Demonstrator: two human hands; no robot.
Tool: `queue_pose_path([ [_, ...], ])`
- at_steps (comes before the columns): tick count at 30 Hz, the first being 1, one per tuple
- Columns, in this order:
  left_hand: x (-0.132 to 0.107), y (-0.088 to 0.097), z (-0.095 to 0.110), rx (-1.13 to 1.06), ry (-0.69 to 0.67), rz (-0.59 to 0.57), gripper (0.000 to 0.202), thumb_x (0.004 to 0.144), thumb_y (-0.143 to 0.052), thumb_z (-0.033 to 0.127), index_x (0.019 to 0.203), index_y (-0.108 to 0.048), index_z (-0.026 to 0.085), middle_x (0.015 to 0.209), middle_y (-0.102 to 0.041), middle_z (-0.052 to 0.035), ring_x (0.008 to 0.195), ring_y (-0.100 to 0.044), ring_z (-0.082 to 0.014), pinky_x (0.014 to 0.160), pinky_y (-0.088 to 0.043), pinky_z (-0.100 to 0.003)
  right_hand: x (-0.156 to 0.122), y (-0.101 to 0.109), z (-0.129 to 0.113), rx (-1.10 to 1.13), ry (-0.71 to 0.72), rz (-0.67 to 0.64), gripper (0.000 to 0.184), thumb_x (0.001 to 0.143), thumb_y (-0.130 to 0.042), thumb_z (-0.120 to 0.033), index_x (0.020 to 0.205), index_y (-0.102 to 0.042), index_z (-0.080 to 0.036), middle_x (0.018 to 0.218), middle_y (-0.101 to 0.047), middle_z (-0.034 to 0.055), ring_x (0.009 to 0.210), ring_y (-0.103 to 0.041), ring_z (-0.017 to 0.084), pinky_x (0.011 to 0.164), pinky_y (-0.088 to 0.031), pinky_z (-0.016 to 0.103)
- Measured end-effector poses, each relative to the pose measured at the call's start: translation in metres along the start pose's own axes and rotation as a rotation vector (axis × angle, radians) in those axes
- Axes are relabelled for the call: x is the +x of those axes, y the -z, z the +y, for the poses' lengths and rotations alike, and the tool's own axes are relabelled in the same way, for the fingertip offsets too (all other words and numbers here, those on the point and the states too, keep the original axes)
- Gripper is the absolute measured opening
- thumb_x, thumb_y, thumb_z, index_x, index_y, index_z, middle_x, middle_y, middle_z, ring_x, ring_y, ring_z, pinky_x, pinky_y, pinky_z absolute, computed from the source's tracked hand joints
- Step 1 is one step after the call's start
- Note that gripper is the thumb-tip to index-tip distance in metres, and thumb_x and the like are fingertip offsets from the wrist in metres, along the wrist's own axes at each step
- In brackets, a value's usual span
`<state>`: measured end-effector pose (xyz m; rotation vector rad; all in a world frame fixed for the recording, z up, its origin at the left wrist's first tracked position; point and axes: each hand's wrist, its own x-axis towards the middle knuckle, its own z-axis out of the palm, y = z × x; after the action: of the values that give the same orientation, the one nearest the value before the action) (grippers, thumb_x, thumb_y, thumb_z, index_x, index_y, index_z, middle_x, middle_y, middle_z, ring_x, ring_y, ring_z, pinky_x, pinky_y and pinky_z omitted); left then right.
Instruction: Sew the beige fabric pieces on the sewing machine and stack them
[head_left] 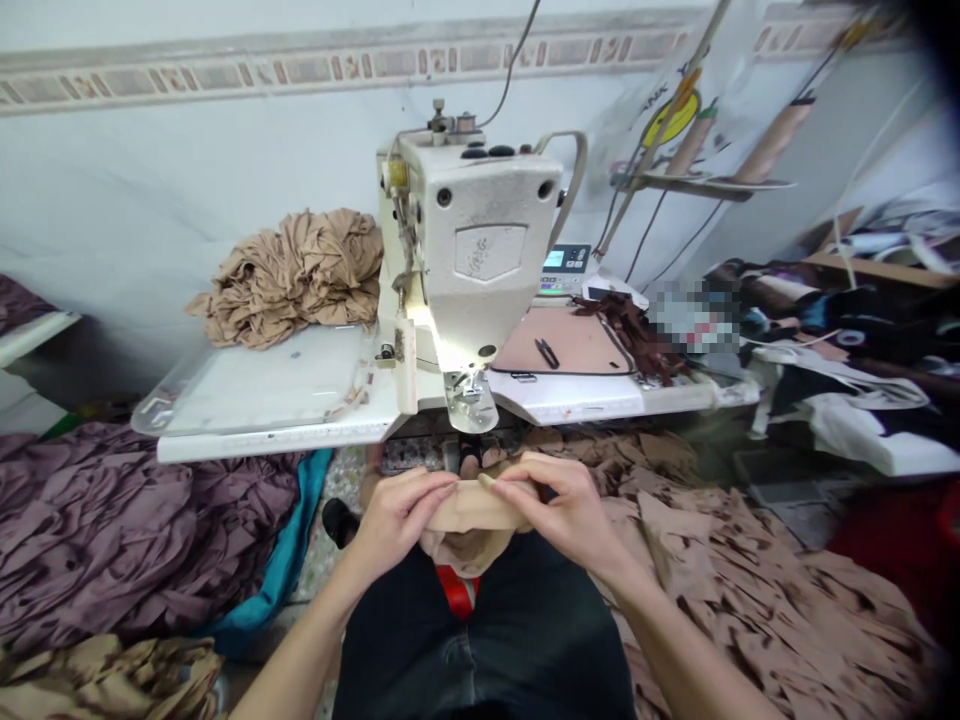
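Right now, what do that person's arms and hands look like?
The left hand and right hand are bare, with no gloves or rings that I can see. The forearms are bare too: no sleeves, watch or bracelets show.

- Purple cloth heap (pixel 150 540), left;
- teal cloth (pixel 289 565), bordering the heap;
- black snips (pixel 547 353), lying on pink mat (pixel 589 345);
- dark brown strips (pixel 637 325), at mat's right;
- yellow-marked bag (pixel 684 120), upper right;
- patterned border (pixel 300 68), across wall (pixel 187 170).

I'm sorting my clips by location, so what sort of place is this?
Probably a garment sewing workshop: there's a sewing machine, thread cones on a stand, and large fabric heaps on both sides.
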<state>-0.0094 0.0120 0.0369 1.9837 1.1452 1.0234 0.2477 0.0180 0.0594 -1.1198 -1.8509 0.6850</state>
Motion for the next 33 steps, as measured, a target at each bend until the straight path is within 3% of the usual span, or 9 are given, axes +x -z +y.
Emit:
queue_pose_path([
  [5, 0.011, 0.001, 0.004, 0.017, -0.056, 0.061, 0.027, 0.106, -0.058, 0.029, 0.11, -0.084, 0.021, 0.092, -0.079, -0.0086, 0.082, -0.072, -0.0212, 0.075, -0.053, -0.028, 0.013, 0.003, -0.007, 0.002, 0.014, 0.101, 0.034, 0.1, -0.068, -0.044, 0.079, -0.081, -0.02, 0.067, -0.066, 0.0036, 0.058, -0.054, 0.017, 0.056, -0.038, 0.031],
  [12, 0.047, 0.003, 0.012, -0.215, 0.152, 0.138, 0.026, 0.101, -0.064, 0.038, 0.099, -0.082, 0.019, 0.096, -0.081, -0.0068, 0.089, -0.073, -0.0235, 0.079, -0.055, -0.03, 0.044, 0.0, 0.005, 0.181, -0.188, 0.194, 0.035, 0.087, -0.078, -0.049, 0.074, -0.078, -0.017, 0.064, -0.066, 0.0023, 0.059, -0.054, 0.016, 0.055, -0.04, 0.028],
  [17, 0.069, 0.003, 0.017, -0.23, 0.243, 0.231, 0.029, 0.09, -0.075, 0.043, 0.076, -0.074, 0.018, 0.069, -0.069, -0.0006, 0.065, -0.061, -0.0163, 0.063, -0.047, -0.025, 0.059, -0.002, 0.02, 0.367, -0.297, 0.197, 0.045, 0.077, -0.085, -0.058, 0.07, -0.075, -0.015, 0.059, -0.061, 0.0003, 0.056, -0.051, 0.015, 0.053, -0.039, 0.027],
  [24, 0.09, -0.007, 0.009, -0.323, 0.232, 0.379, 0.024, 0.086, -0.079, 0.039, 0.087, -0.066, 0.019, 0.06, -0.051, 0.0061, 0.055, -0.049, -0.0127, 0.056, -0.04, -0.023, 0.072, -0.004, 0.037, 0.388, -0.277, 0.295, 0.045, 0.079, -0.084, -0.057, 0.067, -0.074, -0.015, 0.058, -0.057, -0.0001, 0.057, -0.049, 0.015, 0.055, -0.038, 0.028],
  [33, 0.107, -0.01, 0.004, -0.386, 0.196, 0.338, 0.026, 0.089, -0.079, 0.04, 0.095, -0.064, 0.02, 0.061, -0.049, 0.0073, 0.054, -0.047, -0.0118, 0.056, -0.041, -0.022, 0.08, -0.001, 0.044, 0.424, -0.285, 0.331, 0.041, 0.076, -0.085, -0.054, 0.068, -0.076, -0.015, 0.064, -0.066, 0.0022, 0.062, -0.056, 0.017, 0.06, -0.043, 0.029],
])
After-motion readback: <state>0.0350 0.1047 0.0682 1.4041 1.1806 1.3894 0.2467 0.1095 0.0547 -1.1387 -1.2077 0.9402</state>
